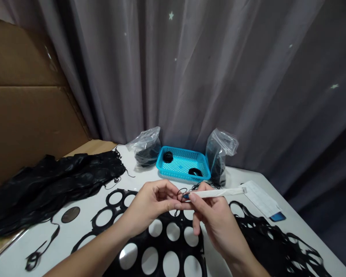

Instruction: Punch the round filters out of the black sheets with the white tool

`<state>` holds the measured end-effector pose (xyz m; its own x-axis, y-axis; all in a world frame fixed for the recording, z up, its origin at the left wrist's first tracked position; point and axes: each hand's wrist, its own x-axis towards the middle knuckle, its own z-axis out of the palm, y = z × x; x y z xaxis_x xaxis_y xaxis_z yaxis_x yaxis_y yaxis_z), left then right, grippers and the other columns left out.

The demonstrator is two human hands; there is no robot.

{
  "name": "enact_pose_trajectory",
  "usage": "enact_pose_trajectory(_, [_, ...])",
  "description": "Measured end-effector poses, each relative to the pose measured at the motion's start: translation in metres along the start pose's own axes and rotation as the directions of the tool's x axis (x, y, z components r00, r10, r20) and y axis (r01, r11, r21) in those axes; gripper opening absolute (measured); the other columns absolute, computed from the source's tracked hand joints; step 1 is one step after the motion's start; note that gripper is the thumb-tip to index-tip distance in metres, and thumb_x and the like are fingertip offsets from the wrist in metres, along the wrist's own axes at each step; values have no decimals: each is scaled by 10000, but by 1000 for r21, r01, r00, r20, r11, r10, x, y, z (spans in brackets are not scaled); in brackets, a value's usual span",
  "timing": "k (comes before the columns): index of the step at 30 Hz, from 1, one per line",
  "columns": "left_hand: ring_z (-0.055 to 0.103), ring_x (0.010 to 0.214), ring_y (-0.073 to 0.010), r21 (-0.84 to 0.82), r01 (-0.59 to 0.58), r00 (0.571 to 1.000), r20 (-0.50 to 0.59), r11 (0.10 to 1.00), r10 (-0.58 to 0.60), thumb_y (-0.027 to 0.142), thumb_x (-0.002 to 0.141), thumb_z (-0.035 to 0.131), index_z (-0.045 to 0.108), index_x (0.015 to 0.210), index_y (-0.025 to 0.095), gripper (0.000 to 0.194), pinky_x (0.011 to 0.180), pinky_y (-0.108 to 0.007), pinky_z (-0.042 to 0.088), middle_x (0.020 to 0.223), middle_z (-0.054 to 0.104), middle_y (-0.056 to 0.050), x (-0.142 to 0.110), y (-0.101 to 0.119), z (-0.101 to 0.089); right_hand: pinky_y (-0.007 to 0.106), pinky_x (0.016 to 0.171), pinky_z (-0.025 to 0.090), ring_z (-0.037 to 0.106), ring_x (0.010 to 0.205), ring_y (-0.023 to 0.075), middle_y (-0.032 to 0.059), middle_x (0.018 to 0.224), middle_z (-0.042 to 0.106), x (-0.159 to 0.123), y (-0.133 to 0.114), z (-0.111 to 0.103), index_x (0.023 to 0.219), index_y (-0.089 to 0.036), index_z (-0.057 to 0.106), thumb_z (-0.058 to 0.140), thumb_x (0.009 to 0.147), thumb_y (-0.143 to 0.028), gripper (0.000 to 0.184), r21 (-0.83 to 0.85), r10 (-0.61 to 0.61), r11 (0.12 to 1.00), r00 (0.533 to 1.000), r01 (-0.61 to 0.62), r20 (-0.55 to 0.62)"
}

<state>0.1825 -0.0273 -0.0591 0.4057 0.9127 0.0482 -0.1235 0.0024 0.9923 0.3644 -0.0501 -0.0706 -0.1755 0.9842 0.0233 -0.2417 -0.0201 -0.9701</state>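
Note:
My left hand [152,202] is closed in a pinch on a thin black loop [182,191], which looks like a rubber strand or ring. Between the fingers and thumb of my right hand [215,215] lies a slim white-handled tool [219,192]. Its blue end meets the loop near my left fingertips; the tip is too small to make out. Both hands are over a black sheet with rows of round holes [161,234] on the white table.
A blue basket [183,177] holds two stacks of black rings, between two clear bags [147,150] [219,154] of black pieces. Black sheets [75,173] lie left, near a cardboard box [31,115] and a dark disc [70,214]. Cut black scrap [265,240] and white paper [261,198] lie right.

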Motion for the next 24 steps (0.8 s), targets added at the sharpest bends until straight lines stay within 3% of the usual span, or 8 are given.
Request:
enact_pose_trajectory(9, [650, 807, -169, 17, -22, 1000, -1, 1000, 22, 312, 752, 829, 665, 844, 161, 241, 765, -290, 498, 866, 707, -29, -2, -2, -1, 146, 320, 385, 544, 415, 57, 10, 803, 659, 1, -2, 4, 737, -185, 508, 787, 785, -479, 408, 86, 19, 996, 1000, -19, 4])
enact_pose_trajectory(12, [602, 757, -146, 62, -65, 998, -15, 996, 67, 342, 842, 755, 679, 831, 163, 194, 732, -270, 465, 802, 667, -11, -2, -2, -3, 135, 340, 416, 680, 634, 151, 27, 773, 644, 0, 0, 4, 757, -188, 526, 785, 801, -442, 365, 117, 35, 992, 999, -39, 29])
enact_pose_trajectory(15, [550, 754, -141, 95, -110, 990, -74, 989, 117, 380, 865, 730, 699, 768, 165, 238, 720, -259, 434, 790, 610, -4, -1, -2, -4, 136, 369, 445, 720, 862, 229, 70, 862, 672, -3, 2, 6, 791, -182, 544, 782, 812, -412, 331, 184, 113, 973, 985, -136, 127])
enact_pose_trajectory(19, [513, 680, -122, -126, -5, 992, -123, 992, -11, 396, 776, 813, 683, 703, 156, 282, 666, -240, 417, 704, 580, 10, -1, -1, -1, 125, 391, 436, 724, 887, 228, 116, 961, 702, -5, 2, 10, 873, -163, 580, 783, 814, -410, 324, 273, 233, 916, 944, -294, 234])
enact_pose_trajectory(24, [537, 627, -87, -428, 93, 991, -46, 899, -124, 352, 749, 859, 698, 755, 136, 269, 641, -212, 437, 701, 617, 3, -5, 0, 2, 122, 432, 439, 698, 821, 169, 76, 907, 698, -8, 2, 9, 860, -168, 604, 804, 799, -388, 304, 307, 234, 906, 949, -291, 209])
